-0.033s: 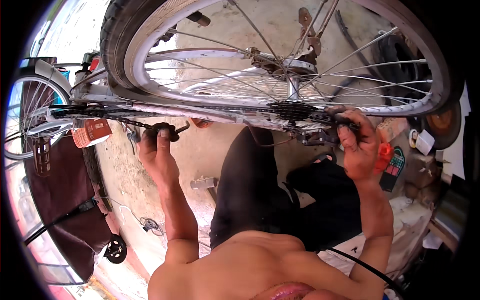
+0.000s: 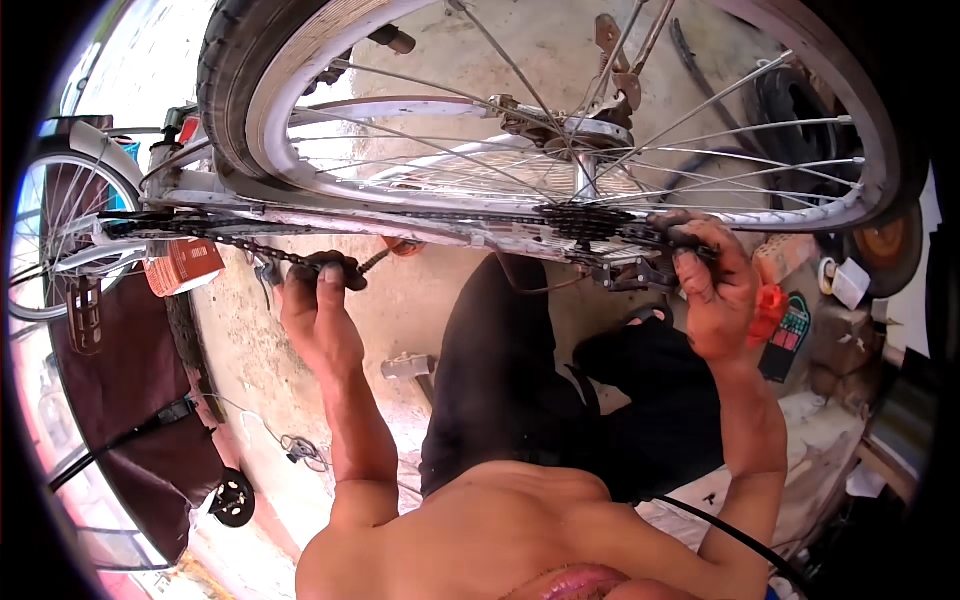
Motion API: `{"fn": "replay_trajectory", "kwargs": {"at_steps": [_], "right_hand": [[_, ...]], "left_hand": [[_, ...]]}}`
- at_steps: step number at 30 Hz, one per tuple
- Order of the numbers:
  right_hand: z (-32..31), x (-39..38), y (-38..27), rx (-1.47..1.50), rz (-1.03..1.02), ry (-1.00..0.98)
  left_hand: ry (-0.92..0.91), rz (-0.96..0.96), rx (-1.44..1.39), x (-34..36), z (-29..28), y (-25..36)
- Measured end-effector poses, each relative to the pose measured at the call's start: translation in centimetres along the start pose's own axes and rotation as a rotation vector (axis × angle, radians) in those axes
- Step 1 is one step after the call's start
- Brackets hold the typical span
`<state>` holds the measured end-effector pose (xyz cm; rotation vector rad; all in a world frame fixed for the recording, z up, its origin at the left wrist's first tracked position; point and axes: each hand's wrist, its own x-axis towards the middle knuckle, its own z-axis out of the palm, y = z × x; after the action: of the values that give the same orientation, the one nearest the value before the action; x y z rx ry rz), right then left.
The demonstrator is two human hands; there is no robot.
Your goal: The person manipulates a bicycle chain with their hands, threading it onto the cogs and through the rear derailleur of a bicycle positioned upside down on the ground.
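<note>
Left hand (image 2: 318,305) pinches the greasy black bike chain (image 2: 225,242); right hand (image 2: 715,290) grips it beside the rear sprocket cluster (image 2: 590,220). Chain runs taut between them under the spoked silver wheel (image 2: 560,110). Risk: oily links slip, fingers nipped at the sprocket.

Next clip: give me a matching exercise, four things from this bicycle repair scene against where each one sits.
Things:
1. left hand
2. right hand
3. grey metal hammer
4. orange rectangular label

Places:
A. on the concrete floor
B. at the rear sprockets
C. hanging at the frame, far left
D. gripping the black chain's loose stretch

Pairs: 1-D, 2-B, 3-A, 4-C
</note>
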<state>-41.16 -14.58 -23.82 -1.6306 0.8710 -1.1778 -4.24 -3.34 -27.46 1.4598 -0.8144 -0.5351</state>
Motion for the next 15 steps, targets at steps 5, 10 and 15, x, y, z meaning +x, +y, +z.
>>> {"fn": "replay_trajectory", "kwargs": {"at_steps": [5,10,15], "right_hand": [[-0.1,-0.5,0.0,0.042,0.094,0.016],[0.1,0.0,0.4,-0.011,-0.018,-0.024],[0.2,0.1,0.3,-0.032,-0.026,-0.023]], "left_hand": [[-0.202,-0.003,-0.313,-1.0,1.8,4.9],[-0.254,-0.022,-0.698,0.1,4.8,6.7],[-0.357,-0.059,-0.833,1.4,6.6,7.0]]}}
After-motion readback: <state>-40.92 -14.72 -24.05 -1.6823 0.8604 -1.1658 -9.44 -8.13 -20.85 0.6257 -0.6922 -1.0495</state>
